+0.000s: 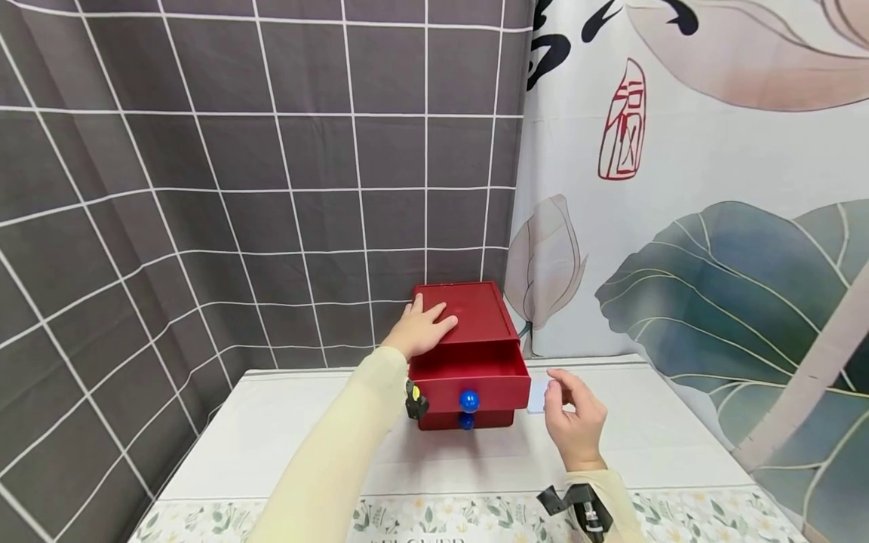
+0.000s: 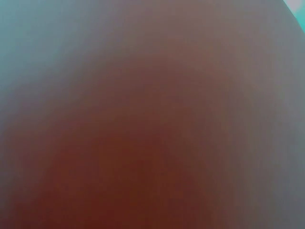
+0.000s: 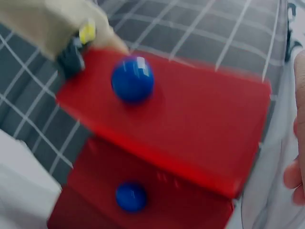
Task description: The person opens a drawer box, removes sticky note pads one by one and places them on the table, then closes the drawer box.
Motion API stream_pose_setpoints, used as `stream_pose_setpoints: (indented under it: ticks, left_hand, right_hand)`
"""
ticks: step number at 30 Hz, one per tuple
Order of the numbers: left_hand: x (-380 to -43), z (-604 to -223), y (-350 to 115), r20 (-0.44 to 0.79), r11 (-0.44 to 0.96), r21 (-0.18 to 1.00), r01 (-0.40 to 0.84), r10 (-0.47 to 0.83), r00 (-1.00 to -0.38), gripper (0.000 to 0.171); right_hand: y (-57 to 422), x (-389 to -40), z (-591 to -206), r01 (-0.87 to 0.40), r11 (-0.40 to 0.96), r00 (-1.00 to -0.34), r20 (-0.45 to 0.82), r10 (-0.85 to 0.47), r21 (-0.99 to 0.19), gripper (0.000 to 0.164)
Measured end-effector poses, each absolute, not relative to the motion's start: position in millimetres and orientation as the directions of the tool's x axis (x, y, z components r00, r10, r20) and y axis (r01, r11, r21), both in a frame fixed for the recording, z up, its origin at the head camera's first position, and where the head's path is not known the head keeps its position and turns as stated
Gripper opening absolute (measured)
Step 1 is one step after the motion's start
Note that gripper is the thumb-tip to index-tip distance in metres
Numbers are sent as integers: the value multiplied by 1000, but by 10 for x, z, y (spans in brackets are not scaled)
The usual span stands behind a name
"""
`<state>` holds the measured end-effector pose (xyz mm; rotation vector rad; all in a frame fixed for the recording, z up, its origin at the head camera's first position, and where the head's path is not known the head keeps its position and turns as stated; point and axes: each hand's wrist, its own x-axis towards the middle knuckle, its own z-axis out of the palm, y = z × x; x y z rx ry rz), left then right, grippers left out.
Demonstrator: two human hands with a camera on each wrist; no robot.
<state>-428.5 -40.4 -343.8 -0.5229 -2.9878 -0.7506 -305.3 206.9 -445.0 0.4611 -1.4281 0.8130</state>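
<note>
A small red drawer box [image 1: 468, 313] stands on the white table, with blue ball knobs on its two drawers. The upper drawer [image 1: 437, 394] is pulled out and its visible inside is bare; the lower drawer [image 3: 176, 191] is closed beneath it. Fingers spread, my left hand [image 1: 422, 329] rests on the left part of the box's top. My right hand [image 1: 575, 418] is just right of the pulled-out drawer, apart from it, its fingers loosely bent with nothing visible in them. Beside it lies a flat pale blue piece [image 1: 537, 396], partly hidden. The left wrist view is a reddish blur.
The white table [image 1: 292, 445] has a floral-patterned front strip [image 1: 502, 513]. A dark grey gridded curtain [image 1: 305, 166] hangs behind and to the left. A white cloth with a leaf print [image 1: 720, 294] hangs at the right.
</note>
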Motion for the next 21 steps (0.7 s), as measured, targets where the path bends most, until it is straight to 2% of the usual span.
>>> stream_pose_setpoints:
  ticks: [3, 8, 14, 21]
  left_hand:
    - [-4297, -3445, -399, 103, 830, 454, 326, 314, -944, 68]
    - [-4306, -3449, -395, 110, 830, 450, 329, 314, -943, 67]
    - [-4281, -3441, -395, 107, 828, 460, 321, 307, -946, 67]
    - [-4280, -3442, -392, 105, 831, 453, 322, 309, -945, 68]
  right_hand:
    - [1968, -2987, -4357, -793, 595, -26, 984, 175, -127, 17]
    - [1795, -2939, -4307, -857, 514, -43, 999, -25, -25, 28]
    - [1620, -2922, -4367, -867, 499, -149, 962, -230, -15, 32]
    - [1488, -2889, -4419, -811, 580, -286, 916, -282, -75, 33]
